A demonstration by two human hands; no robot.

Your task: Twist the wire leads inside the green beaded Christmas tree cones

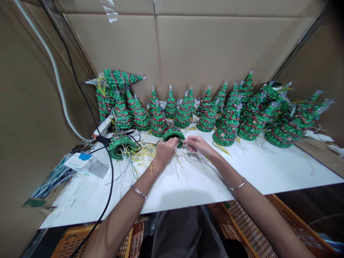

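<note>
A small green tinsel Christmas tree (173, 133) lies on its side, its hollow round base facing me. My left hand (167, 150) is closed at the lower edge of that opening, pinching thin wires that come out of it. Just to the right, my right hand (198, 145) also pinches thin pale wires (185, 142), whose loose ends trail toward its wrist. More white and yellow wires (179, 159) fan out on the table below my hands. Left of them, another tree (119, 145) lies with its dark open base toward me and wires spilling out.
Many decorated trees (228, 122) stand along the back of the white table (215, 179). A small box (83, 163) with a clear bag and a bundle of wires (57, 177) lie at left. A black cable (112, 172) hangs across the left side. Orange crates (249, 222) sit below.
</note>
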